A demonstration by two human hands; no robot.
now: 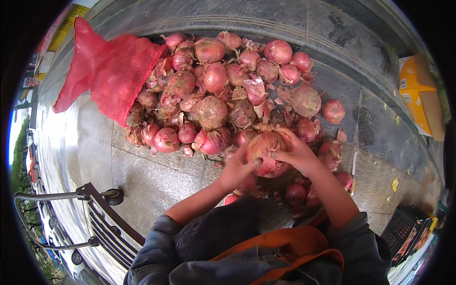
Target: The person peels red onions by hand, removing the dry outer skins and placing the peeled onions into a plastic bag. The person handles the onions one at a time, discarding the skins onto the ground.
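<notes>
Both my hands hold one large red onion [268,151] above the floor, its dry skin partly loose. My left hand [240,165] grips its left side, and my right hand [297,151] wraps its right side with the thumb across the front. Beyond them a heap of red onions [212,112] lies on the stone paving, with torn papery skins scattered among them. At the upper left a red mesh sack [117,73] rests on its side, its mouth towards the heap and onions inside. More onions [296,194] lie close to me, below my right forearm.
A wheeled cart [110,228] with metal rails stands at the lower left. A stone step edge [249,30] runs behind the heap. An orange and brown cardboard box [420,94] is at the far right, and black plastic crates [402,228] stand at the lower right.
</notes>
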